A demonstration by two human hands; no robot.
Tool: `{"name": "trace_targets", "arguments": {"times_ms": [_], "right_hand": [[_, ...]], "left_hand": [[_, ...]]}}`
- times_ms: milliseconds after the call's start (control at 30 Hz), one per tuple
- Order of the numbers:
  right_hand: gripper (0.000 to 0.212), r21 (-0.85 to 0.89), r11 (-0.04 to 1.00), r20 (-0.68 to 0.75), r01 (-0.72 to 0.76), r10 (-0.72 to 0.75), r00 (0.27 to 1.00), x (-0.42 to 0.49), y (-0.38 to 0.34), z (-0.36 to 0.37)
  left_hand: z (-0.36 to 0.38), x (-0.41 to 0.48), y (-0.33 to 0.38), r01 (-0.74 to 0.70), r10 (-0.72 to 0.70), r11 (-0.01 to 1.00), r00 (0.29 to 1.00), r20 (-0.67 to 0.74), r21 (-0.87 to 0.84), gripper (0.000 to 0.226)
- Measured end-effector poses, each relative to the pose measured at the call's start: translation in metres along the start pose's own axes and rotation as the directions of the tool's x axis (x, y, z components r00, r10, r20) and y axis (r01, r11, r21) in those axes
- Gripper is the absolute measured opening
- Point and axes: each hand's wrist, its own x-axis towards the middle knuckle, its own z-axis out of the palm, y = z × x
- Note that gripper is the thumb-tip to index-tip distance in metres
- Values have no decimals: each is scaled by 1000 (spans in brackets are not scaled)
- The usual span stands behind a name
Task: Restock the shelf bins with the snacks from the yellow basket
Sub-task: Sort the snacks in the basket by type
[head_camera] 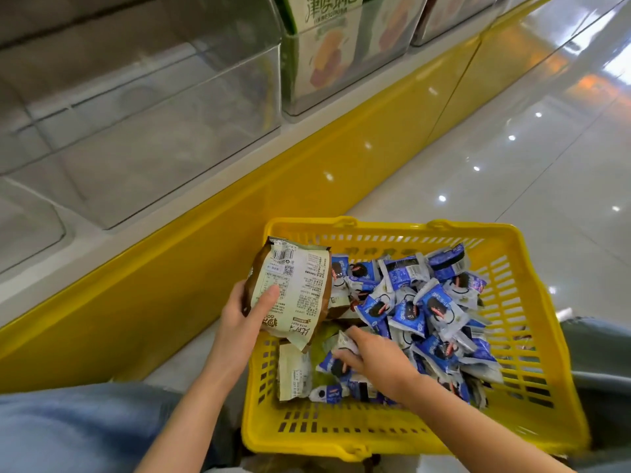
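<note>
The yellow basket [532, 339] sits on the floor in front of me, filled with several small blue-and-white snack packets [433, 308]. My left hand [246, 315] grips a brown-and-cream snack bag [297, 288] above the basket's left corner, its back label with barcode facing me. My right hand [372, 356] reaches down into the basket and its fingers touch a pale packet [345, 341] among the blue ones; whether it grips the packet is unclear. A clear shelf bin [136, 131] stands at upper left.
A second clear bin [345, 56] holds cartons with orange fruit pictures. A yellow shelf base [211, 240] runs diagonally below the bins. Glossy tiled floor [512, 158] lies to the right. My knee in blue jeans [75, 431] is at lower left.
</note>
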Motion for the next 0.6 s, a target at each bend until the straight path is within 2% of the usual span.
{"name": "trace_targets", "arguments": {"times_ms": [100, 200, 233, 300, 367, 433, 500, 533, 600], "right_hand": [[56, 255, 967, -233, -7, 69, 970, -21, 10, -43], [46, 412, 910, -436, -52, 247, 865, -29, 37, -78], [42, 438, 895, -467, -88, 310, 828, -31, 50, -87], [38, 558, 817, -438, -148, 441, 784, -34, 73, -101], [43, 696, 699, -365, -162, 538, 760, -40, 86, -107], [56, 624, 737, -420, -258, 595, 686, -49, 94, -105], [49, 512, 796, -510, -323, 585, 631, -59, 97, -93], [42, 469, 817, -520, -335, 562, 643, -64, 98, -84], [41, 396, 834, -434, -383, 538, 723, -70, 103, -62]], "left_hand": [[16, -3, -2, -4, 3, 1000, 1000, 30, 25, 41], [38, 1, -2, -15, 9, 996, 998, 69, 86, 43], [49, 3, 0, -19, 8, 992, 995, 97, 122, 47], [73, 10, 3, -22, -11, 980, 987, 159, 199, 53], [99, 18, 5, -1, -46, 983, 968, 245, 186, 41], [120, 26, 3, 45, -99, 985, 939, 331, 167, 54], [131, 30, -4, 56, -147, 962, 930, 338, 266, 68], [131, 31, -11, 60, -163, 945, 939, 303, 323, 66], [122, 29, -32, 81, -221, 872, 945, 241, 483, 54]]}}
